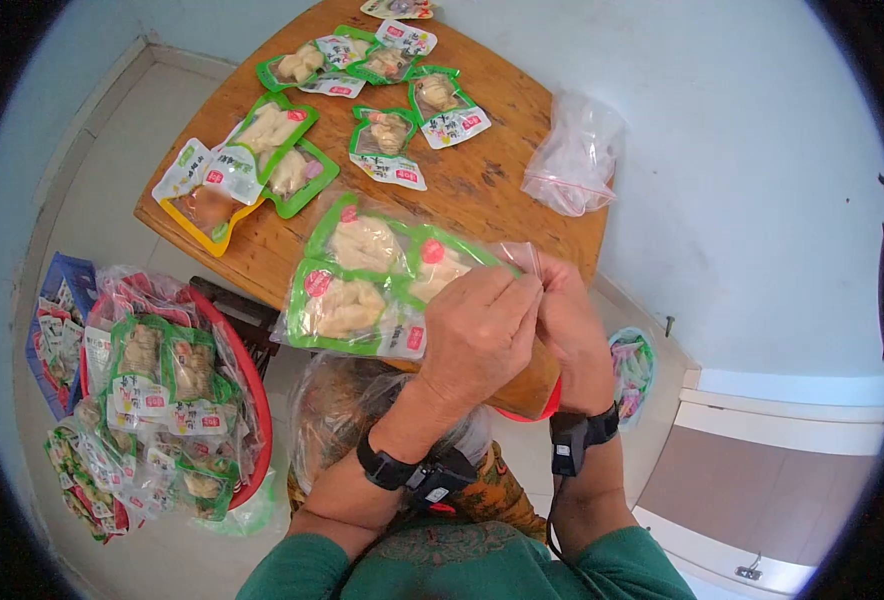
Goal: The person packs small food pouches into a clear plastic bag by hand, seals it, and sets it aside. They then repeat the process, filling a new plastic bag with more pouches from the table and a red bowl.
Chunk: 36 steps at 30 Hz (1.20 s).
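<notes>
A clear plastic bag (380,207) holding several green-edged food packets (343,306) lies over the front edge of the wooden table (482,190). At the bag's right end my left hand (480,325) is closed, its fingers pinching the bag's opening edge. My right hand (568,312) is beside it, also closed on the same edge, with the fingertips of both hands close together. Behind the bag, loose packets (387,135) are spread on the table, and a yellow-edged packet (207,205) lies in the pile at the left.
Empty clear bags (574,155) lie at the table's right edge. On the floor at left are a red basket (259,400) of bagged packets and a blue basket (40,345) of small packets. A small bin (632,365) stands at right. Clear plastic (327,420) rests near my lap.
</notes>
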Available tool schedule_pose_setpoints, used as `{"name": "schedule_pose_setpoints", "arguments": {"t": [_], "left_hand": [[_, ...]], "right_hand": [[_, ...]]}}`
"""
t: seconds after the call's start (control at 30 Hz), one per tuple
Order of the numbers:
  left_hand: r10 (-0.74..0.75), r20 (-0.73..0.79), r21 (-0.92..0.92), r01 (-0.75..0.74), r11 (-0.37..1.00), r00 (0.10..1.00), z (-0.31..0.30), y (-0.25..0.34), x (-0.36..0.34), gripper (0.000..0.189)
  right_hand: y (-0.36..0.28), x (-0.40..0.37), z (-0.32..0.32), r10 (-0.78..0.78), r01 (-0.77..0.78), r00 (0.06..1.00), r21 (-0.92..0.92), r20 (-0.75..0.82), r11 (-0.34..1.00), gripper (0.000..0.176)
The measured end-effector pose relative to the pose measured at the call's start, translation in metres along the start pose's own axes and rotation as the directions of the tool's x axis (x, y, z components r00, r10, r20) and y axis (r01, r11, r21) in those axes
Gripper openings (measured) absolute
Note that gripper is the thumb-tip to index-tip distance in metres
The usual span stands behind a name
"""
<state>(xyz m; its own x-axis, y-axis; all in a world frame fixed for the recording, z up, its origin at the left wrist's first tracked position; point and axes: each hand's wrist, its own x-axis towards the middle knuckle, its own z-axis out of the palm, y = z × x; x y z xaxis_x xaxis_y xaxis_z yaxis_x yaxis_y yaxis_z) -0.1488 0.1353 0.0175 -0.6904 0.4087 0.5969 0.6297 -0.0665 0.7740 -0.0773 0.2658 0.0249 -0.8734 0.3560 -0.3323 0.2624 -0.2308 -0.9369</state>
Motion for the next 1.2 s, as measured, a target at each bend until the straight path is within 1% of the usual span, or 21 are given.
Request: {"name": "schedule_pose_setpoints", "arguments": {"t": [0.03, 0.1, 0.13, 0.2, 0.23, 0.3, 0.33, 0.4, 0.43, 0.5, 0.53, 0.6, 0.63, 0.7, 0.73, 0.83, 0.9, 0.93, 0.97, 1.03, 1.2], "left_hand": [[0.01, -0.013, -0.004, -0.01, 1.0, 1.0, 0.001, -0.001, 0.0, 0.014], [-0.01, -0.045, -0.031, 0.009, 0.999, 0.999, 0.003, -0.002, 0.0, 0.014], [-0.031, -0.079, -0.059, 0.026, 0.998, 0.996, 0.003, -0.003, 0.0, 0.014], [-0.058, -0.068, -0.063, 0.054, 0.997, 0.996, 0.0, -0.003, 0.001, 0.014], [-0.086, -0.054, -0.068, 0.083, 0.994, 0.995, -0.001, -0.002, 0.002, 0.013], [-0.097, -0.055, -0.081, 0.093, 0.992, 0.994, -0.001, -0.001, 0.002, 0.014], [-0.107, -0.052, -0.096, 0.102, 0.99, 0.993, -0.001, -0.001, 0.001, 0.014], [-0.105, -0.02, -0.097, 0.102, 0.99, 0.994, 0.0, -0.001, -0.002, 0.014], [-0.102, 0.011, -0.097, 0.103, 0.99, 0.995, 0.001, -0.001, -0.003, 0.015], [-0.096, 0.021, -0.107, 0.098, 0.989, 0.995, 0.001, -0.001, -0.003, 0.015], [-0.091, 0.029, -0.117, 0.094, 0.989, 0.995, 0.0, -0.001, -0.003, 0.014], [-0.094, 0.026, -0.135, 0.096, 0.986, 0.995, -0.001, -0.001, -0.002, 0.014], [-0.097, 0.028, -0.155, 0.1, 0.983, 0.995, -0.001, -0.001, -0.001, 0.014], [-0.085, 0.004, -0.162, 0.084, 0.983, 0.996, 0.002, -0.003, -0.001, 0.016], [-0.071, -0.019, -0.17, 0.066, 0.983, 0.997, 0.003, -0.003, -0.001, 0.019], [-0.045, -0.048, -0.168, 0.036, 0.985, 0.998, 0.004, -0.003, -0.001, 0.018], [-0.037, -0.047, -0.158, 0.03, 0.987, 0.998, 0.001, -0.004, 0.0, 0.018], [-0.031, -0.045, -0.151, 0.024, 0.988, 0.998, 0.0, -0.003, 0.001, 0.018], [-0.032, -0.045, -0.151, 0.025, 0.988, 0.999, -0.002, -0.003, 0.001, 0.018], [-0.093, 0.013, -0.139, 0.094, 0.986, 0.996, -0.004, -0.002, 0.001, 0.018], [-0.062, -0.032, -0.15, 0.056, 0.987, 0.998, -0.002, -0.005, 0.001, 0.017]], "right_hand": [[0.0, 0.003, 0.003, 0.001, -0.001, 1.0, 0.001, 0.0, 1.0, 0.036], [0.0, 0.007, 0.008, -0.052, 0.049, 0.998, 0.137, 0.021, 0.989, 0.044], [0.001, 0.007, 0.01, -0.053, 0.049, 0.998, 0.137, 0.023, 0.989, 0.044], [0.004, 0.001, 0.014, -0.046, 0.062, 0.996, 0.23, -0.073, 0.971, 0.049], [0.008, -0.002, 0.019, -0.045, 0.06, 0.997, 0.229, -0.068, 0.972, 0.049], [0.017, -0.01, 0.035, -0.07, 0.139, 0.985, 0.47, -0.16, 0.871, 0.047], [0.024, -0.012, 0.037, -0.07, 0.139, 0.984, 0.471, -0.161, 0.871, 0.047], [0.037, -0.013, 0.039, -0.182, 0.276, 0.957, 0.517, -0.225, 0.81, 0.036], [0.038, -0.013, 0.04, -0.182, 0.277, 0.957, 0.518, -0.226, 0.81, 0.036], [0.035, -0.011, 0.042, -0.169, 0.256, 0.965, 0.594, -0.198, 0.763, 0.025], [0.032, -0.012, 0.046, -0.171, 0.256, 0.965, 0.593, -0.197, 0.763, 0.025], [0.025, -0.016, 0.055, -0.204, 0.301, 0.932, 0.327, -0.298, 0.896, 0.025], [0.032, -0.01, 0.048, -0.203, 0.298, 0.934, 0.327, -0.294, 0.897, 0.025], [0.044, 0.008, 0.032, -0.113, 0.162, 0.985, 0.479, -0.129, 0.863, 0.026], [0.042, 0.012, 0.033, -0.114, 0.162, 0.985, 0.48, -0.129, 0.862, 0.026], [0.046, 0.028, 0.033, -0.051, 0.122, 0.984, 0.438, -0.17, 0.891, 0.028], [0.06, 0.043, 0.027, -0.176, 0.164, 0.984, 0.265, 0.022, 0.95, 0.028], [0.059, 0.044, 0.03, -0.175, 0.162, 0.984, 0.266, 0.023, 0.95, 0.028], [0.057, 0.044, 0.032, -0.188, 0.182, 0.982, 0.215, 0.005, 0.96, 0.028], [0.044, 0.044, 0.043, -0.218, 0.219, 0.976, 0.11, -0.026, 0.969, 0.028], [0.014, 0.043, 0.072, -0.302, 0.286, 0.949, -0.158, -0.088, 0.945, 0.029]]}}
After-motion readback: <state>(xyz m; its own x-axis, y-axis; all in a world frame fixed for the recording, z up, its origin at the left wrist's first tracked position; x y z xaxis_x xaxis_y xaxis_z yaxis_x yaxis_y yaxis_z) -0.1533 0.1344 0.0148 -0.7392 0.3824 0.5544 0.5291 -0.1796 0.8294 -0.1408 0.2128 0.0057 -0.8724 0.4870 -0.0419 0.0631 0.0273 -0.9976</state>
